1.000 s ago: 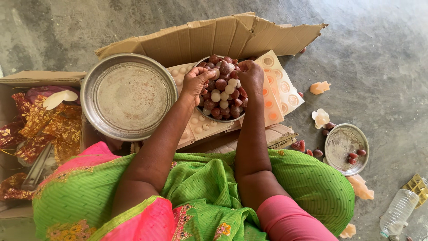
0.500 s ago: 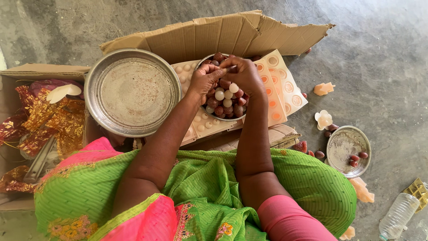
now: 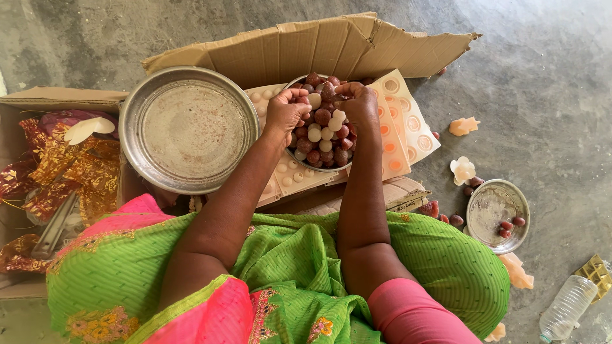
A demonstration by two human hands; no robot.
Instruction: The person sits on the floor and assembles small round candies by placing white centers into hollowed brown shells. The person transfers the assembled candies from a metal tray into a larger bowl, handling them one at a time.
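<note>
A steel bowl (image 3: 317, 168) heaped with dark red balls (image 3: 323, 117) and white balls (image 3: 326, 133) rests on white mould sheets (image 3: 299, 178). Both my hands are curled over the heap. My left hand (image 3: 284, 113) is at the bowl's left rim, its fingers closed around a dark red ball, with a white ball (image 3: 314, 100) just beside the fingertips. My right hand (image 3: 359, 105) covers the bowl's right side, fingers bent down onto dark red balls at the top of the heap.
A large empty steel plate (image 3: 188, 130) lies to the left, over an open box of gold and red wrappers (image 3: 54, 169). Flattened cardboard (image 3: 306, 51) lies behind. At the right are a small steel dish (image 3: 488, 210) with a few red balls, pale wax shapes (image 3: 462, 169) and a plastic bottle (image 3: 566, 309).
Half a second ago my hands met over the top of the bowl. They have drawn apart, the left to the left rim and the right to the right side.
</note>
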